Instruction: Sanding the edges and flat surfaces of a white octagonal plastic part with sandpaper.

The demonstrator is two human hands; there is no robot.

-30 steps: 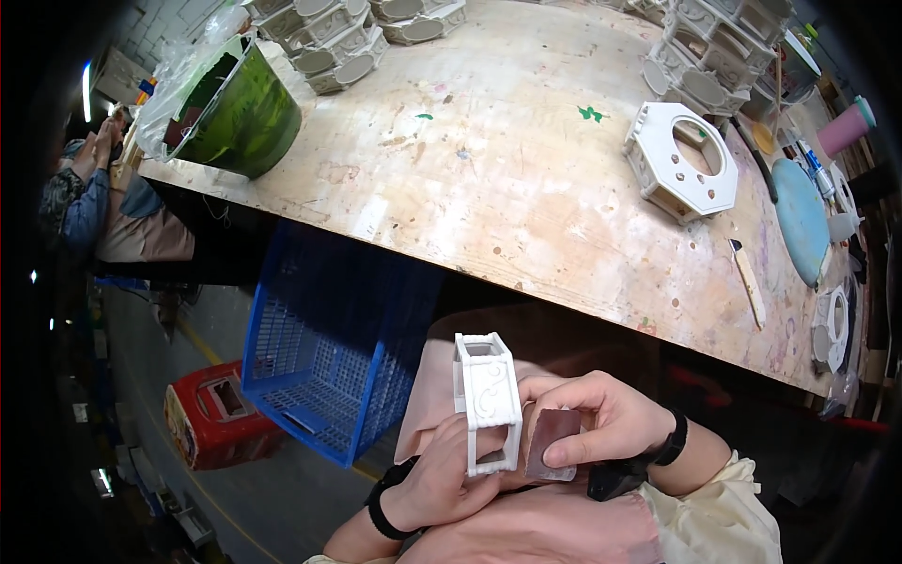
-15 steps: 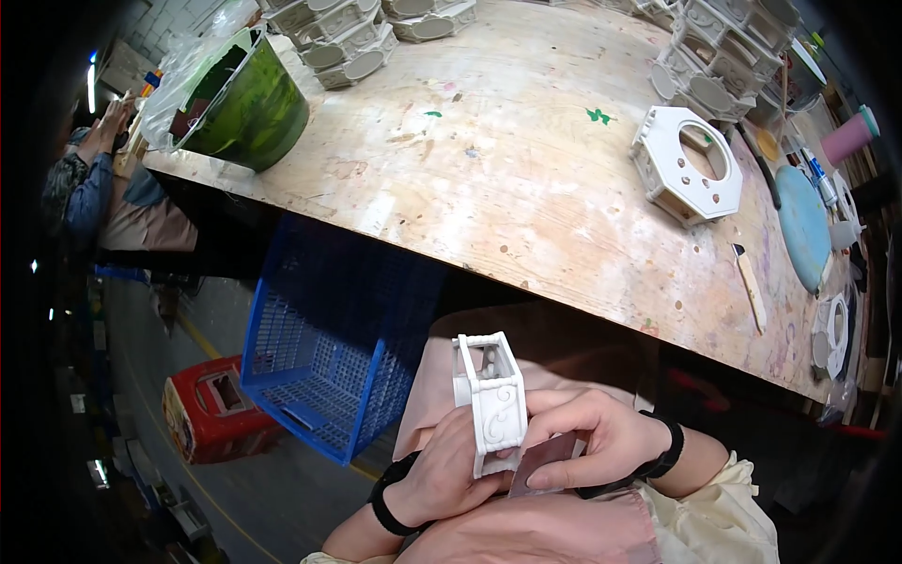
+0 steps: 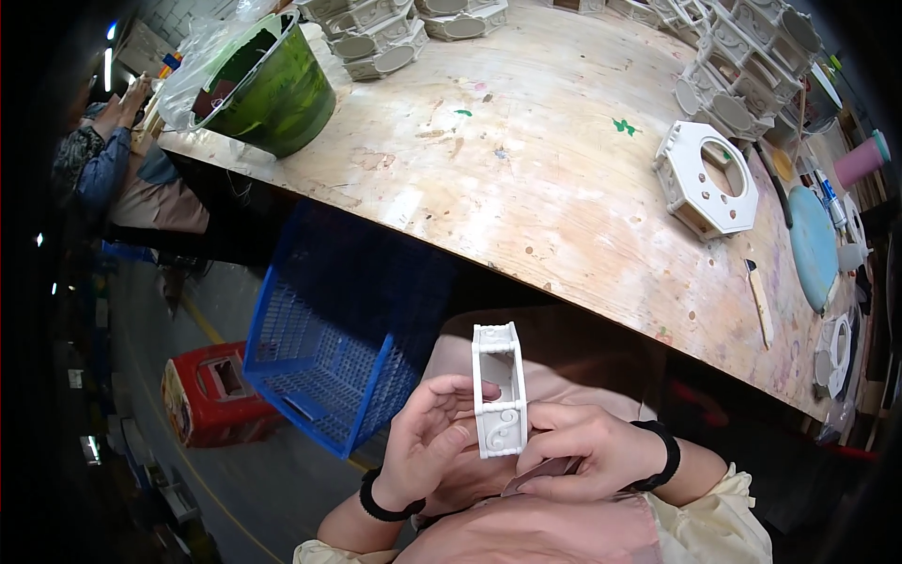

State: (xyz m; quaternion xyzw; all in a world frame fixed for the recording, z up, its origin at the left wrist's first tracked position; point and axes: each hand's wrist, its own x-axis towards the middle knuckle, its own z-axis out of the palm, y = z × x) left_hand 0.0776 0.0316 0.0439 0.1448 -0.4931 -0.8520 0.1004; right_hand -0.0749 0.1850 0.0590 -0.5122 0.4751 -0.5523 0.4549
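Above my lap, a small white moulded frame [image 3: 503, 430] with scrollwork and open sides stands upright between my hands. My left hand [image 3: 425, 444] holds it loosely from the left, its fingers curved and a fingertip showing through the frame's opening. At the frame's right side, my right hand [image 3: 594, 453] is closed, pinching a folded brown-red piece of sandpaper [image 3: 543, 476] between thumb and fingers. Its fingertips touch or lie just behind the frame's edge; I cannot tell which.
The worktable [image 3: 451, 188] carries a green bucket [image 3: 272, 99], stacked pale frames [image 3: 752, 70], an octagonal white frame [image 3: 709, 179], a knife [image 3: 759, 305] and a blue oval disc [image 3: 813, 246]. Below are a blue crate [image 3: 329, 367] and a red container [image 3: 211, 395]. Another person [image 3: 103, 164] works far left.
The white frame has turned in my hands, showing its opening more. My left hand has loosened and shifted left, fingers spreading. The sandpaper has tilted lower in my right hand.
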